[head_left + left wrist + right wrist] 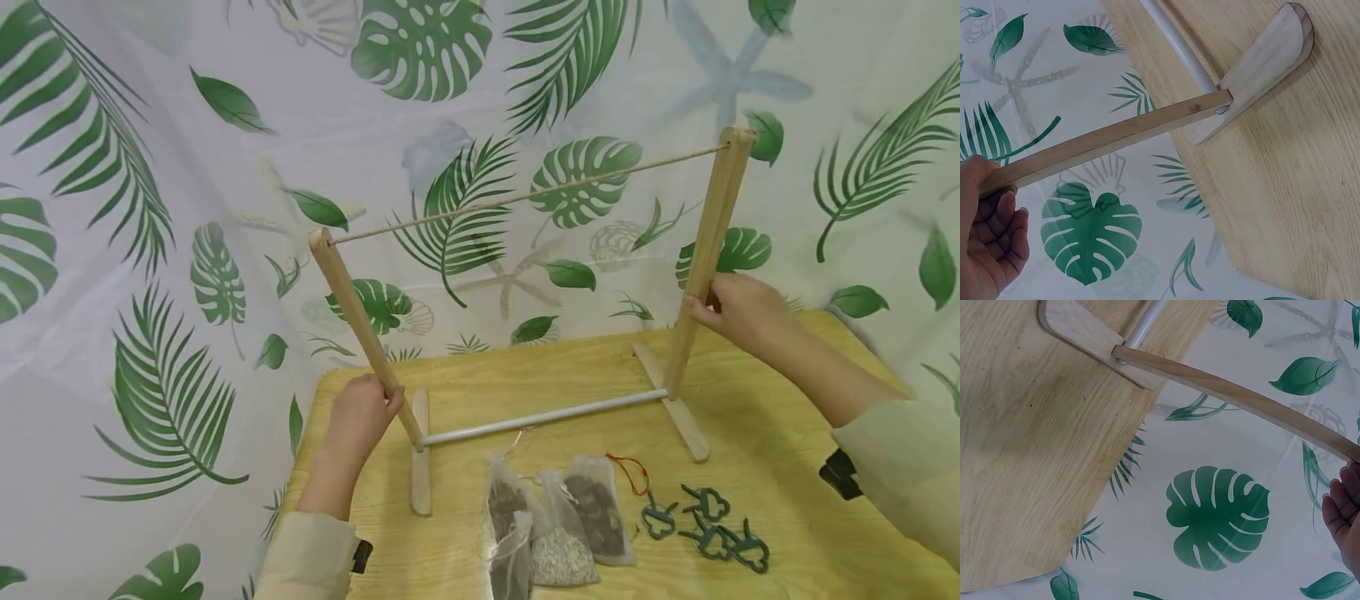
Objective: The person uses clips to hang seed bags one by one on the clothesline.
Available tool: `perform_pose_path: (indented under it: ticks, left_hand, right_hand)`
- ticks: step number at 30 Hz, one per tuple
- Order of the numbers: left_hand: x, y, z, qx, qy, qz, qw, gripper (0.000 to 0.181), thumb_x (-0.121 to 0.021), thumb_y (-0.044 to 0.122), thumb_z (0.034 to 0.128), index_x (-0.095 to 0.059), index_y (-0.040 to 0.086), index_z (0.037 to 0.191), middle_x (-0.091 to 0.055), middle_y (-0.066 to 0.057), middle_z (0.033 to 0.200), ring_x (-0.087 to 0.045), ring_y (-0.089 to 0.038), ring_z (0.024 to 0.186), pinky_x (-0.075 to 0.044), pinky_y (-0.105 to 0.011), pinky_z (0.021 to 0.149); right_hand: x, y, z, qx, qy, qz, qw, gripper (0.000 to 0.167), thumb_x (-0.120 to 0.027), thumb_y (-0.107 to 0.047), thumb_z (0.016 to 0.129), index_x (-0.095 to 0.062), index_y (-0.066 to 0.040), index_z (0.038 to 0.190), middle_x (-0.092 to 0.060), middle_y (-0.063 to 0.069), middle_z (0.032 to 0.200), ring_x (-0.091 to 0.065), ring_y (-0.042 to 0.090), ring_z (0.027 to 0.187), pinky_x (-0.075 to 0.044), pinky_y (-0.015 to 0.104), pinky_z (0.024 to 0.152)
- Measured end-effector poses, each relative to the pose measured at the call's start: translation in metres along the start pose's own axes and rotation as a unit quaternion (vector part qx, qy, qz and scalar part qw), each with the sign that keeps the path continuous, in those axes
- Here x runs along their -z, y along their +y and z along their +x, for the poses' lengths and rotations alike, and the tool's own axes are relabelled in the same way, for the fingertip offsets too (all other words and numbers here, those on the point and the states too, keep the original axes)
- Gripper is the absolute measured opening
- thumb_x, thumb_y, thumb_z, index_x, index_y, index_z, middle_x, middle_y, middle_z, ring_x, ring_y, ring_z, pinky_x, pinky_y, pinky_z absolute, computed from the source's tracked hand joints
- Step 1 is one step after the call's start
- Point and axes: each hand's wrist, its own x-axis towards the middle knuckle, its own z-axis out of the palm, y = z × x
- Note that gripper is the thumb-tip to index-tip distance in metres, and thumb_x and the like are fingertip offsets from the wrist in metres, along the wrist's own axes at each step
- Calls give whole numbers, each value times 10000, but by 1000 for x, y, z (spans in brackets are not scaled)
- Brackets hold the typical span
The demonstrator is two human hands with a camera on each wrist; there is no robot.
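A wooden stand with two posts and flat feet sits on the table; a thin rope (pixel 465 211) joins the post tops and a white rod (pixel 545 416) joins them near the bottom. My left hand (pixel 363 417) pinches the left post (pixel 356 317) in its lower part. Around the middle of the right post (pixel 705 258), my right hand (pixel 742 307) grips with thumb and fingers. Each wrist view shows a post running from the hand down to its wooden foot (pixel 1266 69), where the rod meets it; the right hand (pixel 1344 512) is partly cut off.
Several sheer drawstring bags (pixel 566 558) with dark or speckled filling lie in front of the stand. Right of them are several dark green clips (pixel 712 542), one with a red cord (pixel 637 471). Leaf-printed cloth (pixel 187 400) hangs behind and left of the wooden table (pixel 795 450).
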Motion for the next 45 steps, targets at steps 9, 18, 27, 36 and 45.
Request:
perform_pose_path:
  ticks: [9,18,27,36,45]
  left_hand:
    - [-10,14,12,-325,158,37,9993,248,-670,201,865,-641,15,703,-575,-90,606,-576,-251,557,-487,-367,478]
    - [-17,31,14,-460,34,27,9989,262,-665,212,869,-658,36,676,-579,-83,640,-583,-238,591,-487,-341,472]
    - [-19,42,15,-570,-14,42,9984,270,-657,230,879,-642,20,709,-558,-76,612,-556,-218,550,-469,-339,453]
    - [-19,57,17,-601,-26,92,9981,255,-656,230,878,-650,20,732,-573,-76,625,-570,-233,574,-477,-337,464]
    - [-22,60,13,-690,100,270,9972,315,-654,275,891,-625,31,693,-546,-61,581,-548,-218,531,-466,-313,430]
  right_hand:
    - [10,14,-21,-97,165,-59,9998,125,-661,-68,819,-584,4,752,-530,42,609,-451,148,534,-347,289,458]
    - [22,21,-48,-482,-130,-188,9986,157,-611,-118,878,-579,4,784,-508,41,622,-401,143,529,-319,274,452]
    - [32,23,-61,-745,-266,-480,9957,195,-616,-122,878,-550,27,771,-504,62,608,-399,141,480,-317,278,420]
    - [41,29,-69,-907,-238,-629,9936,217,-614,-128,878,-551,45,764,-522,81,604,-423,152,476,-337,289,413]
    - [43,28,-73,-1132,-496,-561,9907,268,-563,-166,928,-540,47,767,-512,82,606,-416,159,490,-340,293,422]
